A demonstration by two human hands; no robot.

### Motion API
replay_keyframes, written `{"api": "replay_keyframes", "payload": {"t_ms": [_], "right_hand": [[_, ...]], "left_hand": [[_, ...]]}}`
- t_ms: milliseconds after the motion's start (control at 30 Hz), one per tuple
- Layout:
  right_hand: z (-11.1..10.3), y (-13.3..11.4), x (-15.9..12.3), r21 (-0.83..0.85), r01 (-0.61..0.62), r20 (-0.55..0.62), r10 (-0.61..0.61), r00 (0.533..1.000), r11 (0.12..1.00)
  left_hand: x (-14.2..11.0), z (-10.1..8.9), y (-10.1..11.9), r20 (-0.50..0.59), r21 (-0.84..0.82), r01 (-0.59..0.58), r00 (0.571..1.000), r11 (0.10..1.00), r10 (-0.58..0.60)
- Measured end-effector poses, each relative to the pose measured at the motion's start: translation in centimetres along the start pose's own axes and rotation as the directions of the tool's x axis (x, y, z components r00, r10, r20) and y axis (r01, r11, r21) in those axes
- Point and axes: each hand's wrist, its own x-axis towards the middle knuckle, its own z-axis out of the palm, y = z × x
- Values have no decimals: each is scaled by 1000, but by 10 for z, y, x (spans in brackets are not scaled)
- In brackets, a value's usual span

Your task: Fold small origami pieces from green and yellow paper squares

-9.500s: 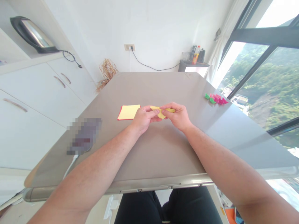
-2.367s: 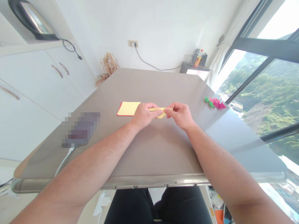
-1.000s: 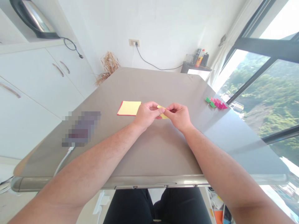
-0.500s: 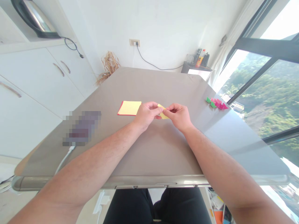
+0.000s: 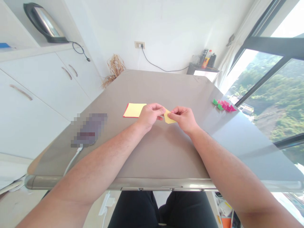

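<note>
A small folded piece of yellow paper (image 5: 169, 118) is held up between my two hands, just above the grey table. My left hand (image 5: 152, 115) pinches its upper left corner between thumb and fingers. On the other side, my right hand (image 5: 184, 117) grips the paper's right part, thumb on top and fingers curled behind it. Left of my left hand lies a pad of yellow paper (image 5: 134, 110) with a red edge along its left and bottom sides; my left hand hides its right end.
Several small folded pink and green paper pieces (image 5: 224, 105) stand at the table's right edge, by the window. A blurred-out dark device (image 5: 89, 130) with a white cable (image 5: 72, 161) lies at the left. The table's (image 5: 161, 158) front edge runs below my forearms.
The yellow paper has turned a little and shows more of its face between my hands. My fingertips have drawn slightly apart. The whole view has shifted a bit to the left.
</note>
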Motion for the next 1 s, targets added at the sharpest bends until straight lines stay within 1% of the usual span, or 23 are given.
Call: {"api": "replay_keyframes", "payload": {"t_ms": [100, 133, 167, 267, 300, 333, 433, 533, 633, 767, 900, 933, 1000], "right_hand": [[-3, 0, 1, 6, -19, -32, 19, 999, 1000], [-3, 0, 1, 14, -20, -45, 20, 999, 1000], [-3, 0, 0, 22, -18, -51, 19, 998, 1000], [-2, -1, -1, 32, -10, -42, 11, 999, 999], [-1, -1, -1, 26, -9, -39, 10, 999, 1000], [-1, 0, -1, 13, -8, -39, 8, 999, 1000], [0, 2, 0, -45, -8, -49, 6, 999, 999], [-1, 4, 2, -88, -11, -51, 6, 999, 996], [-4, 3, 3, -94, -23, -57, 18, 998, 995], [-7, 3, 4, -77, -26, -64, 21, 998, 997], [-9, 5, 6, -65, -22, -39, 20, 999, 998], [-9, 5, 6, -78, -23, -74, 17, 997, 997], [-7, 3, 5, -124, -8, -226, -20, 974, 992]], "left_hand": [[3, -6, 3, -114, -38, -21, 993, 999, 17], [3, -6, 3, -128, -37, -24, 992, 999, 20], [2, -6, 4, -118, -26, -25, 993, 999, 21], [-3, 2, 4, 34, 77, -26, 999, 997, 23], [-4, 5, 3, 71, 131, -42, 997, 991, 33], [-5, 8, 2, 81, 160, -56, 996, 986, 43], [-4, 10, -1, 15, 157, -86, 996, 984, 85], [3, 3, -3, -86, 131, -110, 989, 985, 122], [8, -4, -5, -169, 109, -121, 976, 987, 138], [10, -7, -5, -185, 73, -106, 976, 992, 118], [10, -8, -4, -193, 71, -95, 975, 993, 107], [10, -9, -3, -212, 90, -100, 970, 991, 117], [10, -9, -2, -281, 176, -118, 946, 977, 165]]}}
